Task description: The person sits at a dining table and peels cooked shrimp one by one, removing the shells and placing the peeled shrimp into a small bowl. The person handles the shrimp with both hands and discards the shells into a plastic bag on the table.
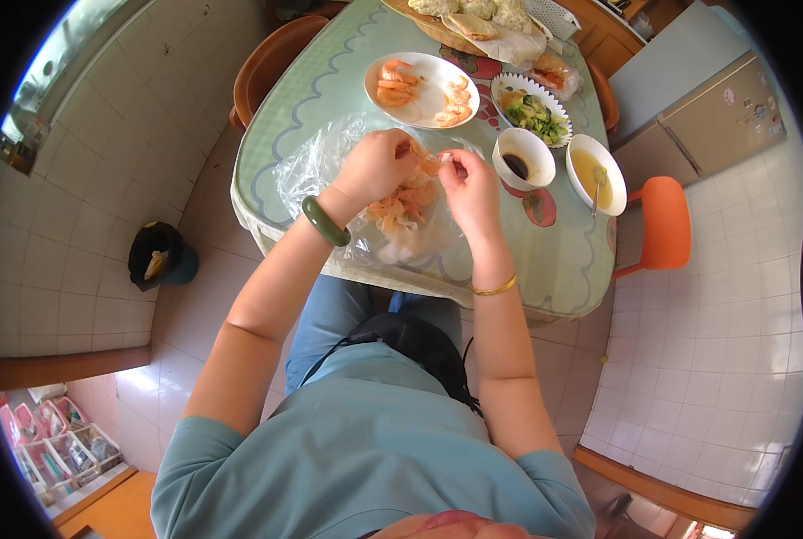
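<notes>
My left hand (382, 165), with a green bangle at its wrist, pinches one end of an orange cooked shrimp (425, 159). My right hand (470, 185) grips the other end, where a pale bit shows at the fingertips. Below both hands, a heap of shrimp shells (401, 209) lies on a clear plastic bag (310, 168) spread on the table. Just beyond the hands stands a white oval plate (428, 71) with whole shrimp at its left and more shrimp at its right. A white bowl of dark sauce (541, 158) is to the right of my right hand.
The table (266, 145) has a green patterned cloth. At its right stand a plate of green vegetables (536, 118) and a bowl of yellow soup (590, 168) with a spoon. A basket of buns (442, 34) is at the far edge. An orange chair (665, 222) stands right.
</notes>
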### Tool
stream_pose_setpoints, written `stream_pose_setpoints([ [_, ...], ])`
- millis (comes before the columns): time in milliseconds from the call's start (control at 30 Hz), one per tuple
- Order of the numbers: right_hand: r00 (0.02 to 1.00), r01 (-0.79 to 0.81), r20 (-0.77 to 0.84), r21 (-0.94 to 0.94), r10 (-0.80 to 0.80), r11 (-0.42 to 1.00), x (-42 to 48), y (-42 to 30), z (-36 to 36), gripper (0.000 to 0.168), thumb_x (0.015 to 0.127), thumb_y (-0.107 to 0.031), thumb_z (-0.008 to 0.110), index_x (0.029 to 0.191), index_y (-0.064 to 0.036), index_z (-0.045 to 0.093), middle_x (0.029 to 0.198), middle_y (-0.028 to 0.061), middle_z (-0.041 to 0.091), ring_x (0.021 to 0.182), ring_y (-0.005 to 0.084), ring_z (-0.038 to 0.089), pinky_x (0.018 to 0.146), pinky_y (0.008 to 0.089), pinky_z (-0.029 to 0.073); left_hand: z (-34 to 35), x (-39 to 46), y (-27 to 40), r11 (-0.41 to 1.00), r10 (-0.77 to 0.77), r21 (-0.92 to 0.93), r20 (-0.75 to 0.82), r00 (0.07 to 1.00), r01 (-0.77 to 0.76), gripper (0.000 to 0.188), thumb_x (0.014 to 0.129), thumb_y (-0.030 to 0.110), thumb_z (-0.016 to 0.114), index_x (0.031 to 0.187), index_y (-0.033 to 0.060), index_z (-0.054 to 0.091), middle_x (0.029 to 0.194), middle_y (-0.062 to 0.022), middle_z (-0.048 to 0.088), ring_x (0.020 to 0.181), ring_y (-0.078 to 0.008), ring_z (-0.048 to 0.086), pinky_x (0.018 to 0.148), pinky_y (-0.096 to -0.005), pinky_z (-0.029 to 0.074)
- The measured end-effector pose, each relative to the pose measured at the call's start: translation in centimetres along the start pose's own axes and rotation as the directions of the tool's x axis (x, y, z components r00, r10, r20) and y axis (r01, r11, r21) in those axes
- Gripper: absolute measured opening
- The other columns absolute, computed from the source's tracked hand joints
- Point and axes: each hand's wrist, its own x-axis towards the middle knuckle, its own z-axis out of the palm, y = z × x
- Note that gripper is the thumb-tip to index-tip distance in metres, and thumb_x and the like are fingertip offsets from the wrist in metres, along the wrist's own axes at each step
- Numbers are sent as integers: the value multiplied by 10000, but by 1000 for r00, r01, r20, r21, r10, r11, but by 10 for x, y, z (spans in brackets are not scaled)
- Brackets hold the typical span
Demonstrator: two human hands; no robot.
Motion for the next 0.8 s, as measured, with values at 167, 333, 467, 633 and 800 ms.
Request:
stream_pose_setpoints([
  [167,1000,24,10,54,-24,998,1,5,-8,149,908,-111,687,988,15,698,807,104,689,680,166,647,652,296,516,-5,-2,-9,974,120,197,-33,992,-111,197,828,131,645,972,21,721,871,-160,701,857,-359,670,780,-433,542],
  [333,991,115,70,-48,-112,992,3,0,-15,140,918,-101,684,1008,6,695,852,113,700,704,166,664,668,299,530,-12,-8,6,884,439,237,-118,891,-404,172,746,98,689,905,83,751,870,-111,692,881,-321,659,812,-428,544],
  [467,994,-6,109,64,-1,998,3,-2,-13,153,933,-109,681,986,34,683,818,123,714,682,154,680,646,296,541,-4,-9,18,813,552,255,-54,832,-523,104,722,128,726,821,103,743,832,-74,684,816,-291,641,783,-403,543],
  [633,968,-242,140,306,208,921,-1,-2,-10,193,953,-128,671,970,64,672,771,107,723,664,138,687,627,280,538,5,-10,14,810,504,339,14,864,-478,95,735,188,733,754,95,726,736,-54,657,747,-282,627,721,-396,536],
  [800,981,-192,84,225,178,955,-1,4,-6,208,949,-152,679,974,55,678,772,100,723,671,136,683,641,280,534,6,-11,16,858,480,210,2,877,-470,95,759,170,708,744,76,711,732,-84,650,746,-305,626,709,-421,523],
])
